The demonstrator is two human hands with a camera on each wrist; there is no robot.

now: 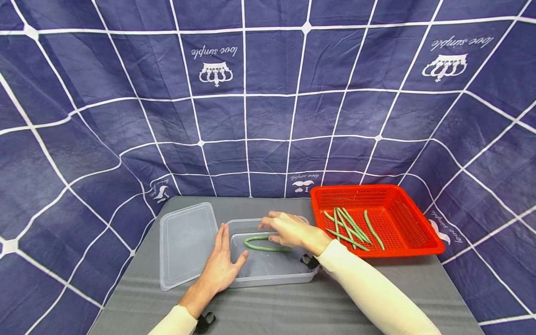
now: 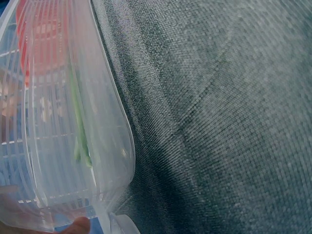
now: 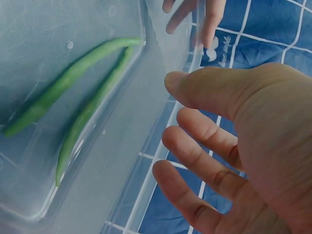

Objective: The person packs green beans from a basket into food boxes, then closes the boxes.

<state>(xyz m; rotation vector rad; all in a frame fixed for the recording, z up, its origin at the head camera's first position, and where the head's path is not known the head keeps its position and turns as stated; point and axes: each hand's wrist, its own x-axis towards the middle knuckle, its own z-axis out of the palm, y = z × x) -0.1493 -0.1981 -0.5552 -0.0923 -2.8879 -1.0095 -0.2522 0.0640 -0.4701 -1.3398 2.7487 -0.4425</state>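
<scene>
Two green beans point(image 3: 73, 74) lie on the floor of the clear container point(image 1: 274, 279), their ends nearly meeting. Of the hands, the right hand point(image 1: 286, 229) is over the container, fingers loosely bent, holding nothing; the left hand point(image 1: 221, 266) is at the container's left wall, fingers straight, gripping nothing. Left of the container lies a translucent lid point(image 1: 186, 251); right of it, a red basket point(image 1: 356, 189) holds more beans point(image 1: 375, 232). The container stands on a grey worktop point(image 1: 293, 309).

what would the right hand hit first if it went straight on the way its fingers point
The right hand would probably meet the clear container near its far left corner, close to the left hand; height is unclear, so it might pass over.
</scene>
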